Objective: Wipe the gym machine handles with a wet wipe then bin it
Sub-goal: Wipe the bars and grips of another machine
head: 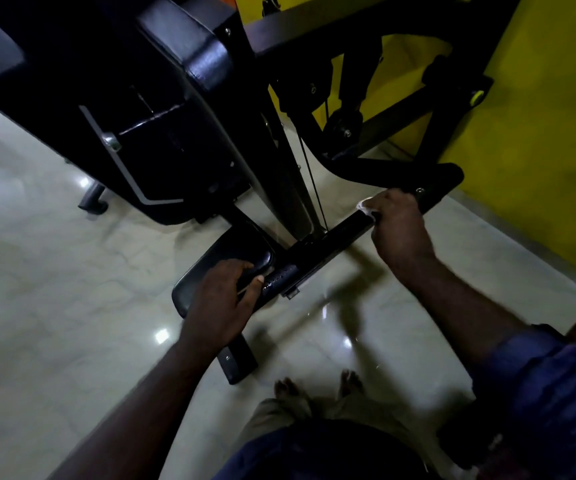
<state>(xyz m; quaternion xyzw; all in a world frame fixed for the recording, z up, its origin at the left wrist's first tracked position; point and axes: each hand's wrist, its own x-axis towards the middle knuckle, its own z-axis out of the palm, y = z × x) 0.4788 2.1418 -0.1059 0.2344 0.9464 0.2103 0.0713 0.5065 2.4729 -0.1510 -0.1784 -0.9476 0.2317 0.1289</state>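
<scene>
A black gym machine fills the upper half of the head view. Its black handle bar runs diagonally from the centre up to the right. My right hand is closed around the upper end of that bar, with a white wet wipe bunched under the fingers and showing at the hand's left edge. My left hand rests on the small black padded seat below the bar, fingers curled over its edge and thumb against the bar's lower bracket. No bin is in view.
A large black back pad and the machine frame stand ahead. A thin cable drops to the bar. A yellow wall closes the right side. Glossy pale tile floor spreads left; my bare feet stand just below.
</scene>
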